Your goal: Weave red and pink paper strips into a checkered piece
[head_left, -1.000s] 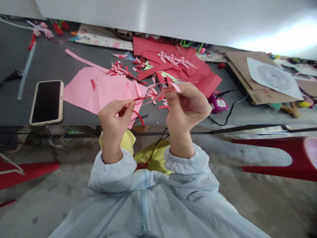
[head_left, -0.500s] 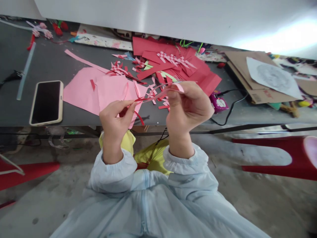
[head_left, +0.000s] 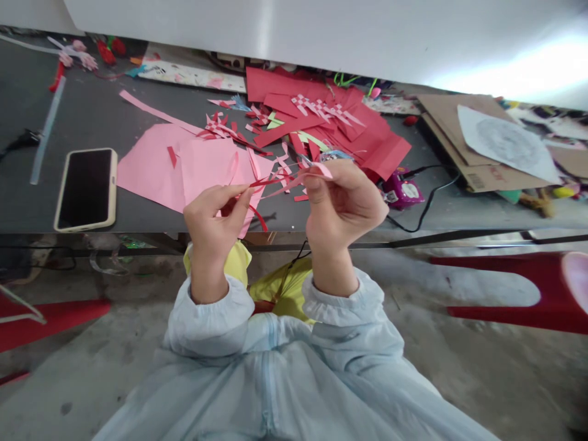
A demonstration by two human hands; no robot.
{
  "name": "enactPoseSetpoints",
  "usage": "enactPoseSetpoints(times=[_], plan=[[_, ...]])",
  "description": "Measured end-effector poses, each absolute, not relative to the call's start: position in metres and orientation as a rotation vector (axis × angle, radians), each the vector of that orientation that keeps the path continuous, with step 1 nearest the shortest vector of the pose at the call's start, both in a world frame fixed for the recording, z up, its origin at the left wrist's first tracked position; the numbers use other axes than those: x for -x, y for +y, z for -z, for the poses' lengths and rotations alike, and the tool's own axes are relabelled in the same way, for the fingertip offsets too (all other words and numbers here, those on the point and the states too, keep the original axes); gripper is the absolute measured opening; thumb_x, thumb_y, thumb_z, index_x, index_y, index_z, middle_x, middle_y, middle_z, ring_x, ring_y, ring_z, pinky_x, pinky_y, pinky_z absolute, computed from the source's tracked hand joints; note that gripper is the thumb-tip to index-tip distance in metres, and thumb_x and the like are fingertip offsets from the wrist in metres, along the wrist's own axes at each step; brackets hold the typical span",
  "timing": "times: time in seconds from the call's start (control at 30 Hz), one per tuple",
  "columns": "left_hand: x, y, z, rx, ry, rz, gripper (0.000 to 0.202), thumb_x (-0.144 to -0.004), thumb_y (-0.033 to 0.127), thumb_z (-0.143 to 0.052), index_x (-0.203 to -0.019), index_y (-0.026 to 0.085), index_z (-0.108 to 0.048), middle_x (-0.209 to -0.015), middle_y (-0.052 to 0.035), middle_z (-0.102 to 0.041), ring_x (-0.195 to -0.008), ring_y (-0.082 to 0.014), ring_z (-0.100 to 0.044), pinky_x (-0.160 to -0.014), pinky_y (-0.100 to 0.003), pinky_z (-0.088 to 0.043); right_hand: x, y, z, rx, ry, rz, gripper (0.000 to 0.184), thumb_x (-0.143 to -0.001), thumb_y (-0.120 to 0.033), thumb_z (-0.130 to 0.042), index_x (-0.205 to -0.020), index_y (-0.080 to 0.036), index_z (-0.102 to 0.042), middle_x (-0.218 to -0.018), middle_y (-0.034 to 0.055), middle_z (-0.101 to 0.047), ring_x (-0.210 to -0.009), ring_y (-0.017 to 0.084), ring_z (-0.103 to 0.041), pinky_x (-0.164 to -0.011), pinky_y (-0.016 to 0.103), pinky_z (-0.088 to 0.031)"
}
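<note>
My left hand (head_left: pixel 214 223) pinches the narrow red and pink paper strips between thumb and fingertips, and a red end (head_left: pixel 258 217) hangs below it. My right hand (head_left: pixel 344 205) is closed on a pink paper strip (head_left: pixel 294 182) that stretches across toward the left hand, its end curling over the fingertips. Under and behind the hands lie a pink paper sheet (head_left: pixel 154 162), a heap of red paper (head_left: pixel 381 144) and woven red-and-pink paper pieces (head_left: pixel 321 110). How the strips join at the left fingertips is too small to make out.
A phone (head_left: pixel 86 190) lies on the dark table at left, near a translucent stick (head_left: pixel 48 131). On the right are a purple box (head_left: pixel 404 190) with a black cable and stacked brown cardboard (head_left: pixel 441 131) under a drawing (head_left: pixel 505 144). Red stools (head_left: pixel 546 285) stand beside me.
My right hand has moved slightly left and down with the pink strip, closer to the left hand. More of the purple box shows. The left hand has hardly moved.
</note>
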State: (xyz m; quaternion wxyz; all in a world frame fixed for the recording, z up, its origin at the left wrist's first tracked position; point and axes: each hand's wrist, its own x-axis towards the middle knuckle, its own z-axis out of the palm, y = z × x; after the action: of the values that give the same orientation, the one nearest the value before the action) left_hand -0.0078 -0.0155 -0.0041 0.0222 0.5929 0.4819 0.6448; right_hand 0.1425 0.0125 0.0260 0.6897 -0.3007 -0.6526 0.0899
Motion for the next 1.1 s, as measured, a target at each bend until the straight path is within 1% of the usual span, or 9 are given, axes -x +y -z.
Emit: enactPoseSetpoints(times=[0.17, 0.3, 0.47, 0.63, 0.77, 0.87, 0.93, 1.0, 1.1], plan=[[0.008, -0.015, 0.003, -1.826, 1.468, -2.048, 0.003, -0.083, 0.021, -0.075, -0.081, 0.022, -0.076, -0.062, 0.0042, -0.068, -0.054, -0.0061, -0.054, -0.053, -0.019, -0.042, -0.143, 0.013, -0.017, 0.548, -1.435, -0.284, 0.006, -0.089, -0.022, -0.068, -0.092, -0.028, -0.069, -0.078, -0.0007, -0.071, -0.070, 0.016, -0.067, -0.063, 0.036, -0.057], [0.008, -0.015, 0.003, -1.824, 1.448, -2.065, 0.002, -0.084, 0.023, -0.076, -0.085, 0.024, -0.077, -0.068, 0.0045, -0.072, -0.055, -0.0063, -0.057, -0.055, -0.019, -0.044, -0.143, 0.014, -0.008, 0.539, -1.416, -0.436, 0.010, -0.087, -0.020, -0.071, -0.095, -0.026, -0.072, -0.081, -0.0025, -0.071, -0.072, 0.012, -0.068, -0.065, 0.029, -0.056], [0.009, -0.016, 0.003, -1.827, 1.451, -2.032, 0.004, -0.085, 0.024, -0.076, -0.087, 0.024, -0.079, -0.068, 0.0033, -0.072, -0.058, -0.0071, -0.060, -0.057, -0.020, -0.046, -0.145, 0.011, -0.003, 0.659, -1.474, -0.607, 0.009, -0.087, -0.022, -0.070, -0.094, -0.027, -0.073, -0.084, -0.0033, -0.074, -0.077, 0.011, -0.070, -0.073, 0.027, -0.058], [0.010, -0.017, 0.002, -1.829, 1.435, -1.977, 0.007, -0.086, 0.025, -0.075, -0.090, 0.024, -0.080, -0.068, 0.0009, -0.072, -0.059, -0.0084, -0.061, -0.060, -0.021, -0.046, -0.143, 0.007, -0.010, 0.855, -1.545, -0.730, 0.003, -0.084, -0.023, -0.072, -0.083, -0.022, -0.074, -0.080, -0.0014, -0.075, -0.072, 0.011, -0.068, -0.070, 0.026, -0.056], [0.009, -0.017, 0.001, -1.815, 1.398, -1.968, 0.007, -0.086, 0.027, -0.074, -0.089, 0.025, -0.081, -0.069, -0.0001, -0.074, -0.060, -0.0095, -0.063, -0.061, -0.022, -0.047, -0.142, 0.005, -0.017, 0.986, -1.610, -0.820, 0.014, -0.082, -0.027, -0.072, -0.071, -0.019, -0.070, -0.067, -0.0017, -0.071, -0.060, 0.010, -0.062, -0.060, 0.025, -0.052], [0.009, -0.017, 0.001, -1.733, 1.401, -1.965, 0.009, -0.086, 0.031, -0.075, -0.085, 0.024, -0.081, -0.069, -0.0006, -0.074, -0.059, -0.0101, -0.063, -0.060, -0.023, -0.048, -0.141, 0.005, -0.019, 1.036, -1.607, -0.870, 0.020, -0.083, -0.036, -0.072, -0.071, -0.019, -0.070, -0.064, -0.0016, -0.069, -0.058, 0.010, -0.061, -0.057, 0.025, -0.050], [0.008, -0.018, 0.001, -1.654, 1.412, -1.959, 0.010, -0.085, 0.032, -0.075, -0.082, 0.023, -0.080, -0.070, -0.0010, -0.074, -0.058, -0.0103, -0.063, -0.059, -0.023, -0.048, -0.141, 0.006, -0.019, 1.060, -1.573, -0.850, 0.024, -0.081, -0.041, -0.074, -0.072, -0.020, -0.068, -0.066, -0.0017, -0.069, -0.058, 0.010, -0.060, -0.058, 0.025, -0.050], [0.008, -0.019, 0.000, -1.583, 1.398, -1.956, 0.010, -0.083, 0.031, -0.076, -0.079, 0.022, -0.079, -0.069, -0.0010, -0.074, -0.057, -0.0102, -0.062, -0.058, -0.023, -0.048, -0.141, 0.006, -0.018, 1.081, -1.543, -0.827, 0.025, -0.077, -0.042, -0.077, -0.074, -0.020, -0.065, -0.071, -0.0017, -0.070, -0.062, 0.009, -0.060, -0.060, 0.025, -0.050], [0.007, -0.020, -0.001, -1.480, 1.367, -1.957, 0.007, -0.079, 0.028, -0.078, -0.077, 0.022, -0.079, -0.070, -0.0006, -0.074, -0.056, -0.0093, -0.062, -0.055, -0.021, -0.048, -0.141, 0.008, -0.013, 1.124, -1.516, -0.831, 0.032, -0.071, -0.041, -0.082, -0.087, -0.021, -0.064, -0.086, -0.0009, -0.071, -0.069, 0.009, -0.060, -0.062, 0.026, -0.049]])
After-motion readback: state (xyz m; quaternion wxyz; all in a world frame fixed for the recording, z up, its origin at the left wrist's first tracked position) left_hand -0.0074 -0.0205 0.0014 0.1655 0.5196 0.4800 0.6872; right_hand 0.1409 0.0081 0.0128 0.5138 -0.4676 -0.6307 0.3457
